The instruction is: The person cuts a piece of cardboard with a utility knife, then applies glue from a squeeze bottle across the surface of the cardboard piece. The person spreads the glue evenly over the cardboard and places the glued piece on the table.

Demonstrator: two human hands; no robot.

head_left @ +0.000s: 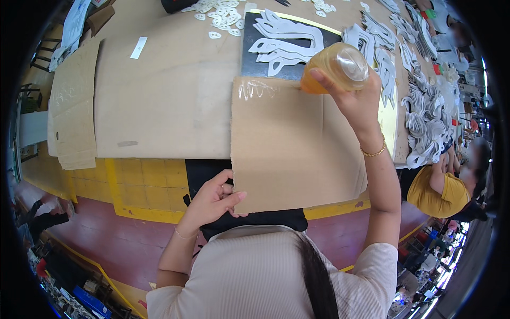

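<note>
My right hand is wrapped round a clear plastic bottle with amber liquid in it. The bottle is tilted, its base toward me, over the far edge of a brown cardboard sheet. That sheet overhangs the table's near edge, and my left hand pinches its near left edge, thumb on top. White streaks mark its far left corner. Just beyond lies a dark board bearing several stacked grey-white cut pieces. What the bottle's mouth touches is hidden.
Small white cut pieces lie scattered at the back. More stacked grey-white pieces cover the table's right side. A cardboard strip hangs over the left end, and a white slip lies nearby. A person in yellow sits at the right.
</note>
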